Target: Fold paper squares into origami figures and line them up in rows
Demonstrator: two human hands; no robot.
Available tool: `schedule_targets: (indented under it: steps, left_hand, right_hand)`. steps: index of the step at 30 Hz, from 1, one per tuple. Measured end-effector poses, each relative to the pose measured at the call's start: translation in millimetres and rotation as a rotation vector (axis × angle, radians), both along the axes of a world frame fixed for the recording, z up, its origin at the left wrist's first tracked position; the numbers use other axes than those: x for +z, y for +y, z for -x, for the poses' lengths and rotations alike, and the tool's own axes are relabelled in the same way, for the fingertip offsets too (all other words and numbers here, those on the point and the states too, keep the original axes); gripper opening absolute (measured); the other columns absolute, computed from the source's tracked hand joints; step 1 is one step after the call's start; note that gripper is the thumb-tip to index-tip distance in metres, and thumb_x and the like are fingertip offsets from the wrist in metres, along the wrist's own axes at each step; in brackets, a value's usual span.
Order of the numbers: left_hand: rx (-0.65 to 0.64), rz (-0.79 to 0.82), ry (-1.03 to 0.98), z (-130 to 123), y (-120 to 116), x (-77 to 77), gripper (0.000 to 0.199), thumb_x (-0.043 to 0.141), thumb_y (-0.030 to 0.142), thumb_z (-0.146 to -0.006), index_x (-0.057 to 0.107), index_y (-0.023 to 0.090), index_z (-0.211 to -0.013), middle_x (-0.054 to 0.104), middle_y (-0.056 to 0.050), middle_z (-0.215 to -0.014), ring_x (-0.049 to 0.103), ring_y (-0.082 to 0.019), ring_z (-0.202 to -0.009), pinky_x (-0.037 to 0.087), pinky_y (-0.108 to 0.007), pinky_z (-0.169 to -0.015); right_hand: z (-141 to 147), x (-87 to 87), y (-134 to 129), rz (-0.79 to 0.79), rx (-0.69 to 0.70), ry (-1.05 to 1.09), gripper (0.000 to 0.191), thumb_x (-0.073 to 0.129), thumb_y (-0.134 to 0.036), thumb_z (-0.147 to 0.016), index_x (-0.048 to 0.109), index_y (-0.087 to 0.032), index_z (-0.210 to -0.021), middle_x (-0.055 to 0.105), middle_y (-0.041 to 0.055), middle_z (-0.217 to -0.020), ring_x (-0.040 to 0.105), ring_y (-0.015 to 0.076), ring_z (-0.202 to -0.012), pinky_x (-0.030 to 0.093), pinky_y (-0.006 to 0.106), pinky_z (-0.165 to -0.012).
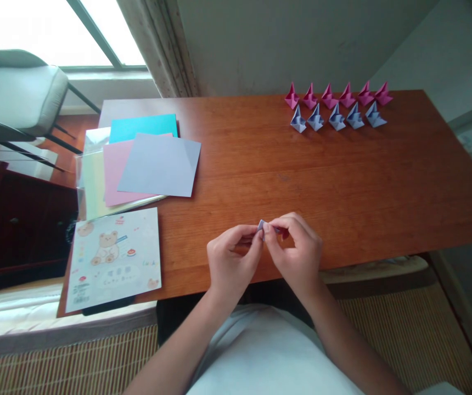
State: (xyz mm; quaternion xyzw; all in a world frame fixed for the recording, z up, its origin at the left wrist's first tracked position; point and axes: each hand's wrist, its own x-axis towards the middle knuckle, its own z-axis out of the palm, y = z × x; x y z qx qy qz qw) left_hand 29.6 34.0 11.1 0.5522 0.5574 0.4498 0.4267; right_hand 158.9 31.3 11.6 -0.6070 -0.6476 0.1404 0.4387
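Between my two hands, just above the table's front edge, is a small folded piece of lavender paper (261, 224). My left hand (236, 252) pinches one side of it with thumb and fingers. From the other side my right hand (297, 247) grips it, thumb facing me. Most of the paper is hidden by my fingertips, so its full shape does not show. At the far right of the table stand folded paper figures in two rows: several pink ones (330, 99) behind, several lavender ones (337, 119) in front.
On the left of the wooden table (236, 164) lie a lavender sheet (162, 167), a pink sheet (114, 170), a teal sheet (143, 126) and a yellow pack (94, 181). A bear-printed cover sheet (114, 263) rests nearer me. A grey chair (17, 93) stands by the window.
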Motion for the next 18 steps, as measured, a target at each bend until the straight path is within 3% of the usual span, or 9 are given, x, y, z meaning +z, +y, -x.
schedule_targets:
  steps: [7,12,18]
  left_hand:
    - [-0.028,-0.216,0.205,1.0,-1.1,-0.2,0.008,0.067,0.019,-0.088,0.075,0.020,-0.085,0.077,-0.002,-0.077,0.069,-0.012,-0.063,0.058,-0.021,-0.064]
    - [0.028,-0.076,0.096,5.3,4.1,-2.3,0.008,0.071,0.026,-0.087,0.074,0.019,-0.085,0.077,-0.002,-0.076,0.072,-0.014,-0.063,0.059,-0.023,-0.061]
    - [0.009,-0.105,0.115,2.5,2.3,1.1,0.008,0.069,0.025,-0.088,0.075,0.020,-0.085,0.077,-0.002,-0.078,0.071,-0.014,-0.064,0.060,-0.024,-0.064]
  right_hand:
    - [4.7,3.8,2.5,0.091,-0.017,0.044,0.022,0.059,-0.019,-0.092,0.053,-0.023,-0.071,0.055,-0.0017,-0.067,0.051,0.0144,-0.063,0.043,0.029,-0.060]
    - [6.2,-1.0,0.0,0.019,-0.019,-0.021,0.008,0.059,-0.020,-0.094,0.061,-0.023,-0.087,0.066,0.0032,-0.080,0.059,0.0176,-0.074,0.048,0.031,-0.066]
    - [7.3,-4.4,-2.7,-0.009,-0.060,-0.062,0.014,0.059,-0.016,-0.091,0.056,-0.024,-0.080,0.061,0.0004,-0.072,0.057,0.0160,-0.066,0.047,0.029,-0.062]
